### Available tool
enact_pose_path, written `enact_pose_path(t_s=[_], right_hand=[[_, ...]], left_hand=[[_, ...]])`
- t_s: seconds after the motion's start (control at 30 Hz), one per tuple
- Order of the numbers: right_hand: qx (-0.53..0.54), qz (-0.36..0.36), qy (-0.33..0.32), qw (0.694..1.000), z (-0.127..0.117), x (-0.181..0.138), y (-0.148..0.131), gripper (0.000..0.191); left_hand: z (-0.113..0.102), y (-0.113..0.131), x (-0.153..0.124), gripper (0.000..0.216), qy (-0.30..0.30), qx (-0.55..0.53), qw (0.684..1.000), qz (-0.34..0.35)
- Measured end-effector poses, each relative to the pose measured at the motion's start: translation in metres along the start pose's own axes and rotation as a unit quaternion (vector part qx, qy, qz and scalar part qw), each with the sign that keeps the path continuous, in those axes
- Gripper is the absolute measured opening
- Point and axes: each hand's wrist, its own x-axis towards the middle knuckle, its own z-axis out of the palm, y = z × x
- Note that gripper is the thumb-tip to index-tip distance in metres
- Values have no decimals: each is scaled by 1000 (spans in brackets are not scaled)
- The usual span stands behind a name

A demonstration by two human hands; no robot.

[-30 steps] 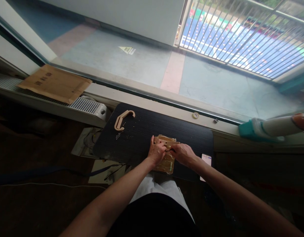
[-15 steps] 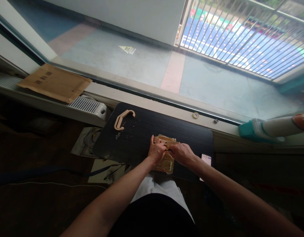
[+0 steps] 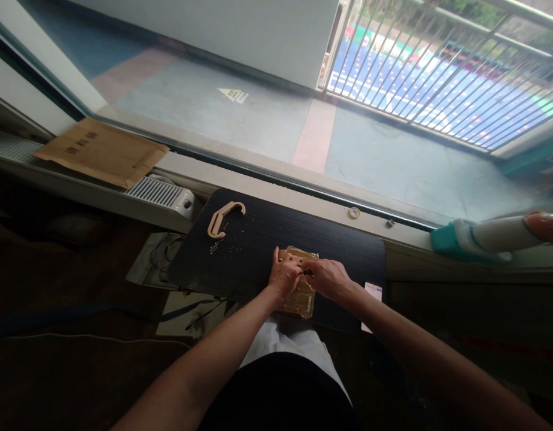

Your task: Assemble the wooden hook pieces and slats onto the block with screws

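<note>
On the black table (image 3: 263,239) lies a flat block wrapped in brown tape (image 3: 298,303). Over it is a light wooden piece with dark holes (image 3: 296,258). My left hand (image 3: 284,275) is closed on the wooden piece from the left, pressing it over the block. From the right, my right hand (image 3: 328,276) is closed around a small dark thing near the piece's lower edge; the fingers hide most of it, so its kind cannot be made out. Both hands nearly meet above the block.
A curved wooden part (image 3: 218,220) lies at the table's left, with several screws (image 3: 214,246) beside it. A phone (image 3: 371,292) rests at the right edge. A tape roll (image 3: 354,212) sits on the windowsill. A brown envelope (image 3: 101,152) lies on the radiator (image 3: 164,197).
My right hand has shifted slightly left and turned over the wooden piece, covering more of its right end. My left hand keeps its hold. The view has tilted slightly.
</note>
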Motion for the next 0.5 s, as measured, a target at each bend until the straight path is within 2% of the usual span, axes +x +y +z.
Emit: enact_pose_path(t_s=[0.07, 0.13, 0.23, 0.37, 0.43, 0.5], right_hand=[[-35, -48, -5, 998, -4, -1, -1, 27], [-54, -64, -12, 996, -5, 1, -1, 29], [-47, -23, -12, 999, 0, 4, 0, 28], [-11, 72, -9, 997, 6, 7, -1, 38], [-12, 73, -11, 997, 5, 7, -1, 38], [-31, 30, -6, 999, 2, 6, -2, 31]], left_hand=[[0, 0, 0, 16, 3, -3, 1000, -1], [0, 0, 0, 16, 1, -8, 1000, -2], [1, -1, 0, 15, -6, -14, 1000, -3], [0, -2, -1, 14, -6, -12, 1000, 1], [0, -2, -1, 14, -4, -5, 1000, 2], [-1, -1, -1, 14, -2, -2, 1000, 1]])
